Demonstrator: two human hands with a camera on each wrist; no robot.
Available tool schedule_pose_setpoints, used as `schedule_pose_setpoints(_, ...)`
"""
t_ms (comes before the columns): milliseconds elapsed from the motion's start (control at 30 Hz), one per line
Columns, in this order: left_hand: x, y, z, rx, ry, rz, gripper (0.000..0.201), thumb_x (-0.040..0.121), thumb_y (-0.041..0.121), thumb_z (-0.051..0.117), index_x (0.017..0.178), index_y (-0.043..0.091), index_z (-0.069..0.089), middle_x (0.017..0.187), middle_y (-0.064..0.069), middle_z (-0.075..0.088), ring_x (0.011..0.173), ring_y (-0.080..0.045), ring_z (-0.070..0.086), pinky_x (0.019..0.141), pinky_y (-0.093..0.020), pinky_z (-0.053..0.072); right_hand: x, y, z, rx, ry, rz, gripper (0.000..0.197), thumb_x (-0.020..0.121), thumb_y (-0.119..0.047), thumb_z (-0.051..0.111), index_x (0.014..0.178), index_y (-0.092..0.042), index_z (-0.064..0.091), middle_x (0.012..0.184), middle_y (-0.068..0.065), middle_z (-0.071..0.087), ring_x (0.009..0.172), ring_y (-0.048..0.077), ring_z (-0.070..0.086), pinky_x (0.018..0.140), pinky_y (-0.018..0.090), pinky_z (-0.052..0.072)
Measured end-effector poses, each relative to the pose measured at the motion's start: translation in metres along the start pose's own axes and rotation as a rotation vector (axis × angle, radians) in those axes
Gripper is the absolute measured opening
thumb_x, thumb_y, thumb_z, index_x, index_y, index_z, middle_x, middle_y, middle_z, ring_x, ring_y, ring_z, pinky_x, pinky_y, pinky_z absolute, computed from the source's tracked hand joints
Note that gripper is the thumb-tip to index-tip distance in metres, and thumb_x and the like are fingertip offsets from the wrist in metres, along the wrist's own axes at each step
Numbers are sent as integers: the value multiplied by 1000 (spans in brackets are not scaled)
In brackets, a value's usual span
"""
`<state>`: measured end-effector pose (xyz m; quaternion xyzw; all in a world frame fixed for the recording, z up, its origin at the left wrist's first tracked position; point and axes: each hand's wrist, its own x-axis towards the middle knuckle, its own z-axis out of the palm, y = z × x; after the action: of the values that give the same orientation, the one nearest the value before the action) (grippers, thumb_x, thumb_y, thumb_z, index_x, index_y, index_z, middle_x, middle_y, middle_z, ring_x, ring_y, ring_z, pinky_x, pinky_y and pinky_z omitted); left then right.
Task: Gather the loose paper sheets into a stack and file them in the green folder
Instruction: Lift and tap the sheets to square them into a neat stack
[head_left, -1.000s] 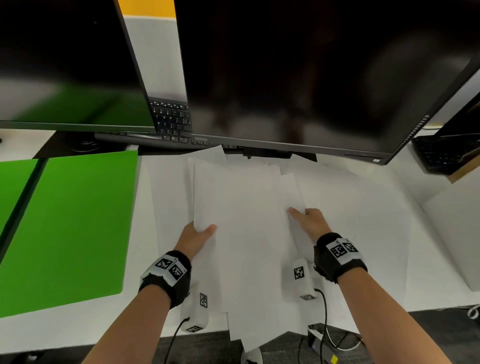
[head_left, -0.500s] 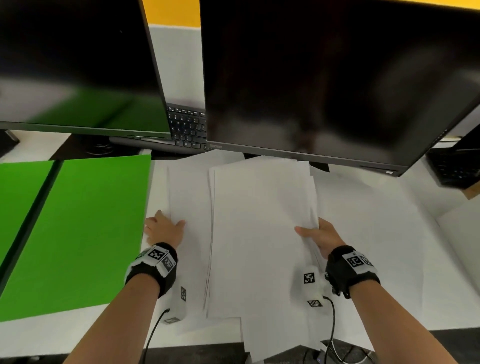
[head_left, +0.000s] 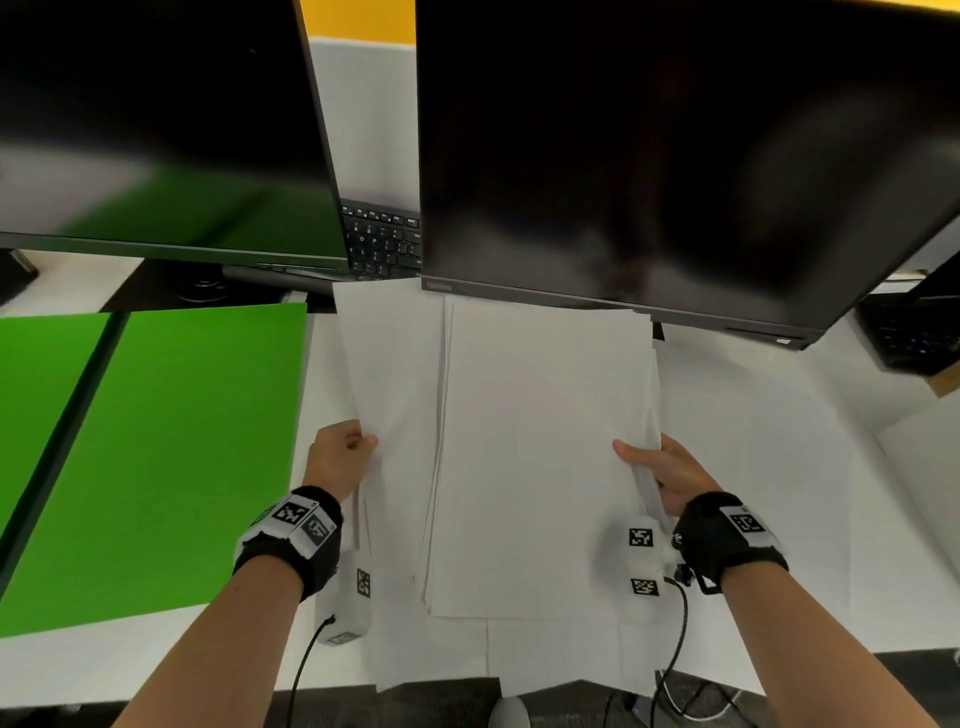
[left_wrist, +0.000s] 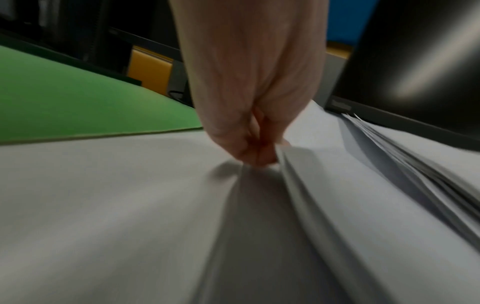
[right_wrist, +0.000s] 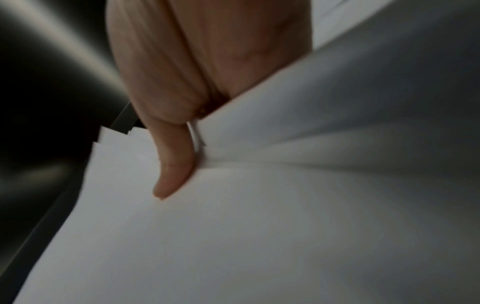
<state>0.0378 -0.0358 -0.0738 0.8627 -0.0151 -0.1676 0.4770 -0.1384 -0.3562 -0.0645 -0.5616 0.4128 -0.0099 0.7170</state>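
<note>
A stack of white paper sheets (head_left: 540, 447) lies in the middle of the desk, its far end under the right monitor. My right hand (head_left: 660, 470) grips the stack's right edge, thumb (right_wrist: 174, 166) on top and fingers underneath. Left of the stack, a loose sheet (head_left: 395, 374) has its left edge raised, and my left hand (head_left: 343, 452) pinches that edge (left_wrist: 281, 162). The green folder (head_left: 156, 457) lies open and flat at the left, also seen in the left wrist view (left_wrist: 78, 111). More sheets (head_left: 753, 467) lie flat beneath and to the right.
Two dark monitors (head_left: 649, 156) overhang the desk's far side, with a keyboard (head_left: 382, 241) between them. A second keyboard (head_left: 914, 332) sits at the far right. Cables (head_left: 670, 649) hang at the desk's front edge, where some sheets stick out over it.
My left hand left the stack, went out to the left, and now pinches the loose sheet's edge. The stack has been squared up, and my right hand's thumb is now on top of it.
</note>
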Motion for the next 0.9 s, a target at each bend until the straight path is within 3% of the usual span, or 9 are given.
schedule_pose_setpoints(67,3,-6,-6,-40,-111,-72,26,89,0,53,64,6,53,56,-3,47,64,-21,43,54,-24,34,0,-4,0,-18,-3,11,40,85,-9,65,123,1,55,116,22,64,102,35,63,83,41,52)
schedule_pose_setpoints(133,6,-7,-10,-32,-182,-129,13,91,2,51,96,-5,61,71,-7,58,71,-26,52,65,-30,44,2,-7,5,-36,14,11,40,85,-11,65,122,1,56,116,22,64,102,35,62,84,43,52)
schedule_pose_setpoints(233,5,5,-6,34,-195,-181,54,92,18,54,139,0,34,131,-14,52,121,-33,50,105,-42,39,7,-9,26,-89,32,-12,45,83,-14,68,123,3,55,113,20,65,99,34,63,87,43,52)
schedule_pose_setpoints(300,-2,20,4,51,-191,-129,62,94,17,48,146,2,18,149,-16,33,137,-31,34,115,-40,26,6,-8,48,-122,-6,-40,44,82,-15,70,121,3,57,108,17,67,93,30,65,80,38,53)
schedule_pose_setpoints(467,-14,15,16,-51,-194,-100,49,97,9,36,145,3,25,148,-17,35,135,-32,36,114,-39,28,1,2,82,-132,-80,-61,52,75,-14,76,122,-1,58,118,15,66,109,30,62,101,44,46)
schedule_pose_setpoints(600,-23,1,0,-349,-287,-248,37,98,7,38,134,1,41,124,-18,56,104,-31,57,87,-39,49,-4,4,75,-119,-129,-41,49,75,-9,75,121,-1,59,117,17,66,107,32,64,99,49,46)
schedule_pose_setpoints(733,-35,4,-5,-479,-430,-317,34,98,9,39,130,-2,44,95,-8,62,83,-20,59,63,-30,57,-10,7,64,-27,-159,-40,46,77,-11,73,120,-2,60,115,16,67,106,31,64,98,47,48)
schedule_pose_setpoints(800,-34,7,3,-467,-445,-332,40,99,19,40,133,0,42,107,-11,62,90,-23,60,75,-35,57,-13,10,68,-65,-147,-53,46,74,-10,76,117,-1,62,111,16,69,99,29,67,93,43,51)
schedule_pose_setpoints(900,-32,12,14,-417,-395,-295,75,83,54,55,140,9,38,136,-7,51,123,-26,50,109,-41,37,-18,10,69,-43,-111,-69,41,75,-4,74,115,-1,63,107,15,70,90,25,70,79,36,57)
